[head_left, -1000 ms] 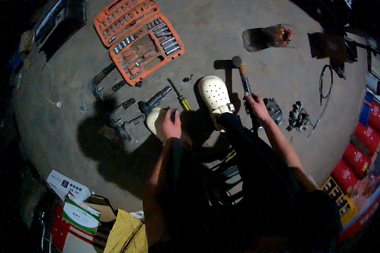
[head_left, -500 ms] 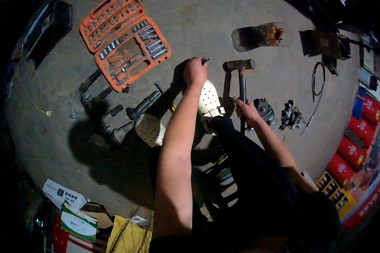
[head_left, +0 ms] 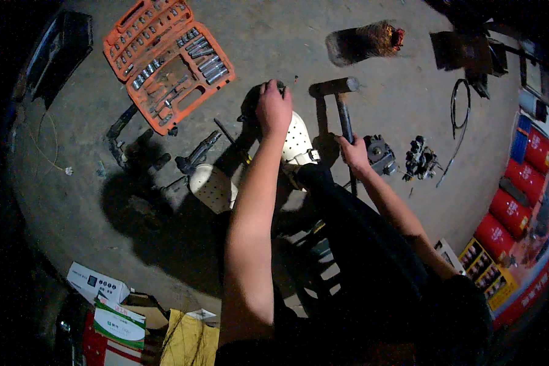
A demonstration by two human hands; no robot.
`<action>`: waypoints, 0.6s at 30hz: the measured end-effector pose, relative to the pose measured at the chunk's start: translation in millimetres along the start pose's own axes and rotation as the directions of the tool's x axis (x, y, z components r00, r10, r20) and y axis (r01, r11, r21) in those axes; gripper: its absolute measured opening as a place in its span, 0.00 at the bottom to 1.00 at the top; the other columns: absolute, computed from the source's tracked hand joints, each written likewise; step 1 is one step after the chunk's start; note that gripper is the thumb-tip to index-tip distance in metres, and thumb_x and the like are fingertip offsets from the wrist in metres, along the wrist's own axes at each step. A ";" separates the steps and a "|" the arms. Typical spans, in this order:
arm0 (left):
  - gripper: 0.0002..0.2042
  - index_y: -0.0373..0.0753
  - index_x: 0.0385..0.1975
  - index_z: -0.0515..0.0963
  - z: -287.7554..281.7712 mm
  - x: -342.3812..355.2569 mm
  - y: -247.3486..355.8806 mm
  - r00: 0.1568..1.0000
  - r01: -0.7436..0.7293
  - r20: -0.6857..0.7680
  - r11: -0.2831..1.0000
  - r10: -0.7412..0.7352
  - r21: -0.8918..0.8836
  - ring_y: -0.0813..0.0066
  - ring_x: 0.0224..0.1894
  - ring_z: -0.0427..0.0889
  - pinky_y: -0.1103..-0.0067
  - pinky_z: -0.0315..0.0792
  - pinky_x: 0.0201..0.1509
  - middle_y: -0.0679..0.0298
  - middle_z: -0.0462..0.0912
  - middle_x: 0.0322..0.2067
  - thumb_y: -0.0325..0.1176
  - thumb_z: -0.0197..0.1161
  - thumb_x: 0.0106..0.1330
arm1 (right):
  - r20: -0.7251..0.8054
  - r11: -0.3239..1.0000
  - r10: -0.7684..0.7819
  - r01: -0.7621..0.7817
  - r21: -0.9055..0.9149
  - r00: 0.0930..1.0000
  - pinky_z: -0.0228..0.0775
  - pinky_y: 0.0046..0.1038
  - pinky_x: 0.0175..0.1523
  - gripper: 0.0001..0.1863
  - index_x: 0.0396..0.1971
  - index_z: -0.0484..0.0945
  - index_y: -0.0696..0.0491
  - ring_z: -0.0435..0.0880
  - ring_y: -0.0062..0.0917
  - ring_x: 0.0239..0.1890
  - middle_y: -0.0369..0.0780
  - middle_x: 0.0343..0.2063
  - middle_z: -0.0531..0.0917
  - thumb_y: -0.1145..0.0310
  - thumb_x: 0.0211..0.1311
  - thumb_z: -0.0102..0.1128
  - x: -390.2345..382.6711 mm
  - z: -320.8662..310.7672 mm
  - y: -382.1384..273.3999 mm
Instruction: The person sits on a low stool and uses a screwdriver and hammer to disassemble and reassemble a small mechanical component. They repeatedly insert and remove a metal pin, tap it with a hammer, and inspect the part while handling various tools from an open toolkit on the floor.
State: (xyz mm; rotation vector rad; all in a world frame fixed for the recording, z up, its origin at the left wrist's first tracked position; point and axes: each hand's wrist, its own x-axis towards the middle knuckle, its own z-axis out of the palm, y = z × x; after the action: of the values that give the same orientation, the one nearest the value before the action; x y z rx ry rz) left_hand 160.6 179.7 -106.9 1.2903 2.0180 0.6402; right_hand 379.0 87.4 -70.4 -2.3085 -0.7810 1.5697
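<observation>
My right hand (head_left: 355, 154) is wrapped round the dark handle of a hammer (head_left: 344, 116). The hammer's blunt head points away from me, at the far end of the handle. My left hand (head_left: 274, 111) reaches out past the toe of a white perforated clog (head_left: 296, 139). Its fingers curl over a dark object that I cannot make out, mostly hidden by the hand and its shadow. Left of my left forearm lie the other clog (head_left: 211, 185), a dark metal shaft-like part (head_left: 202, 151) and a thin rod (head_left: 224, 130).
An open orange socket set (head_left: 198, 107) lies at the far left. Right of the hammer are two greasy metal parts, one rounded (head_left: 380, 155) and one irregular (head_left: 421, 161), and a black hose (head_left: 454, 116). Red drums (head_left: 509, 210) line the right; boxes (head_left: 119, 323) stand at lower left.
The hammer has tilted slightly, its head shifting left and a little farther away. My left hand has moved slightly left. The whole view has shifted a little.
</observation>
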 end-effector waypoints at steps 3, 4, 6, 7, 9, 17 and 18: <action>0.12 0.33 0.39 0.71 -14.2 -19.6 1.6 0.998 -0.032 -0.050 0.997 0.029 -0.067 0.50 0.42 0.75 0.64 0.71 0.42 0.49 0.73 0.41 0.34 0.54 0.61 | -0.035 0.987 -0.115 0.110 -0.118 0.993 0.59 0.25 0.19 0.14 0.22 0.71 0.58 0.69 0.18 0.14 0.34 0.11 0.70 0.61 0.52 0.60 2.4 1.2 8.0; 0.11 0.33 0.39 0.70 -18.7 -23.6 2.8 0.997 -0.037 -0.070 0.994 0.031 -0.099 0.49 0.42 0.75 0.64 0.70 0.42 0.49 0.73 0.41 0.34 0.53 0.61 | -0.044 0.973 -0.165 0.155 -0.173 0.985 0.60 0.26 0.20 0.15 0.21 0.72 0.59 0.70 0.19 0.14 0.35 0.11 0.70 0.62 0.52 0.60 2.9 2.2 7.9; 0.11 0.33 0.40 0.69 -17.6 -30.0 0.0 0.990 -0.054 -0.136 0.995 0.043 -0.079 0.48 0.42 0.73 0.64 0.70 0.43 0.47 0.71 0.41 0.32 0.51 0.62 | -0.048 0.931 -0.272 0.251 -0.264 0.961 0.62 0.27 0.21 0.14 0.22 0.72 0.60 0.70 0.19 0.15 0.36 0.12 0.72 0.62 0.51 0.60 -7.8 11.2 -17.0; 0.11 0.33 0.40 0.69 -19.1 -31.5 1.8 0.989 -0.059 -0.140 0.994 0.046 -0.087 0.48 0.42 0.73 0.64 0.69 0.44 0.47 0.71 0.41 0.32 0.51 0.62 | -0.051 0.905 -0.323 0.293 -0.309 0.945 0.62 0.28 0.22 0.14 0.23 0.73 0.60 0.71 0.19 0.16 0.37 0.12 0.72 0.63 0.51 0.60 -14.5 15.2 -29.6; 0.11 0.32 0.40 0.69 -18.0 -33.2 3.9 0.987 -0.063 -0.152 0.994 0.049 -0.092 0.48 0.43 0.73 0.64 0.69 0.45 0.46 0.71 0.41 0.31 0.50 0.62 | -0.068 0.888 -0.393 0.360 -0.286 0.917 0.64 0.29 0.24 0.13 0.24 0.74 0.60 0.73 0.24 0.16 0.40 0.13 0.74 0.64 0.51 0.60 -22.0 21.0 -43.2; 0.11 0.32 0.41 0.70 -8.9 -31.7 -3.4 0.992 -0.044 -0.124 0.994 0.031 -0.099 0.47 0.43 0.73 0.64 0.69 0.46 0.45 0.71 0.41 0.32 0.50 0.62 | -0.020 0.796 -0.365 0.301 -0.526 0.931 0.69 0.38 0.32 0.13 0.27 0.75 0.61 0.78 0.47 0.25 0.53 0.18 0.77 0.64 0.49 0.59 4.8 42.3 -47.2; 0.11 0.32 0.40 0.70 -7.6 -31.6 -4.0 0.992 -0.042 -0.125 0.995 0.030 -0.094 0.47 0.43 0.73 0.64 0.69 0.45 0.45 0.71 0.41 0.32 0.50 0.62 | -0.014 0.805 -0.376 0.319 -0.500 0.926 0.68 0.37 0.31 0.13 0.26 0.75 0.61 0.78 0.44 0.23 0.51 0.17 0.76 0.65 0.50 0.59 7.7 40.3 -44.8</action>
State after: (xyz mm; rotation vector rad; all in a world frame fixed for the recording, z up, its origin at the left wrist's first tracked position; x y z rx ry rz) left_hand 162.2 148.7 -96.5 1.2592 2.0395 0.8432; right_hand 331.2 124.8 -70.8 -2.3494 -1.6280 1.1589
